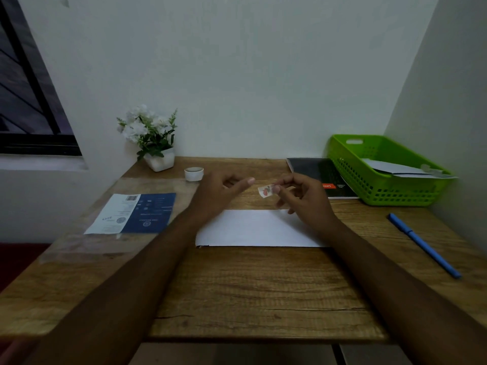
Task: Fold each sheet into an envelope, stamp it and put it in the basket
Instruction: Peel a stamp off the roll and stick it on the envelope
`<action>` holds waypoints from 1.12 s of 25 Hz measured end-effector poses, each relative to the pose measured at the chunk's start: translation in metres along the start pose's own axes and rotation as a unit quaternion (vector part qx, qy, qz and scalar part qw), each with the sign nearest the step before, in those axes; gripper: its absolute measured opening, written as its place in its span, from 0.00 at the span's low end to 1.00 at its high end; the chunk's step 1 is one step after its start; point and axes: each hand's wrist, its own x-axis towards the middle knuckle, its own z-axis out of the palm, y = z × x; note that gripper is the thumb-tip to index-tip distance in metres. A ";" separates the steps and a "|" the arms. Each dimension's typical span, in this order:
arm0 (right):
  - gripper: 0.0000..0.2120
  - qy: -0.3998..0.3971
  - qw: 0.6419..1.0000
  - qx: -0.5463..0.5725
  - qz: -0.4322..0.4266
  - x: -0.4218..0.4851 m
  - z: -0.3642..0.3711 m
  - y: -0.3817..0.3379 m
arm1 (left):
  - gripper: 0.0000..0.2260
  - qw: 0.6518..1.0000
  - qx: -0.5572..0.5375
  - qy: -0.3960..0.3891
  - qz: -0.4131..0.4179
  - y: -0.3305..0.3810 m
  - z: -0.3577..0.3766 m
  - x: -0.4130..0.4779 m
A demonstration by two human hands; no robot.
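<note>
Right hand (303, 197) pinches the small stamp (265, 191) just above the far edge of the white folded envelope (258, 230), which lies flat mid-tabletop (263, 288); left hand (218, 192) loose, holding nothing, near the stamp; green basket (369, 192) far right.

A small red-printed paper stamp (264, 191) at twelve o'clock of the white folded paper envelope (258, 230).
My right hand (305, 197) pinches it; the envelope lies flat; the green perforated plastic basket (349, 171) at two o'clock holds finished envelopes (395, 168).
</note>
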 end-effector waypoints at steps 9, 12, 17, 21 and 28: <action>0.05 -0.011 1.000 -0.009 0.025 -0.001 0.004 -0.001 | 0.02 0.986 -0.160 0.015 -0.039 0.006 0.024 -0.004; 0.09 -0.014 0.997 -0.081 0.002 -0.003 0.004 0.002 | 0.02 0.995 -0.098 0.009 -0.010 0.004 0.026 -0.006; 0.13 -0.041 0.996 -0.084 -0.003 -0.004 0.003 0.000 | 0.04 0.999 0.009 -0.021 0.030 0.002 0.029 -0.006; 0.05 -0.052 0.994 -0.099 -0.002 -0.001 -0.003 0.001 | 0.06 0.998 0.025 -0.029 0.051 0.001 0.030 -0.007; 0.03 0.192 0.981 -0.031 0.024 0.009 -0.056 0.006 | 0.07 0.981 0.148 -0.097 0.080 0.008 0.042 -0.011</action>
